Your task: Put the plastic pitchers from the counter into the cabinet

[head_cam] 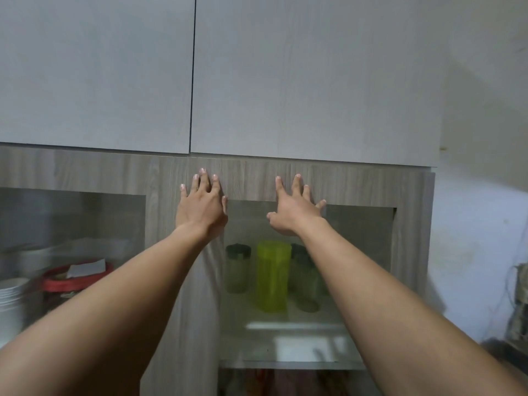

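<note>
Both arms reach up to a wood-grain cabinet [357,184] with glass-front doors. My left hand [201,208] lies flat with fingers spread on the frame between the two glass panes. My right hand [294,211] is spread against the top of the right door, holding nothing. Behind the right glass a bright yellow-green plastic pitcher [273,275] stands on the shelf. A darker green-lidded pitcher [238,268] stands to its left and another [305,278] to its right, partly hidden by my right forearm.
Pale grey upper cabinet doors [285,81] hang closed above. Behind the left glass sit a red-rimmed container [71,278], stacked white bowls [11,298] and a clear box. A white wall [480,224] lies to the right, with dark clutter at its lower edge.
</note>
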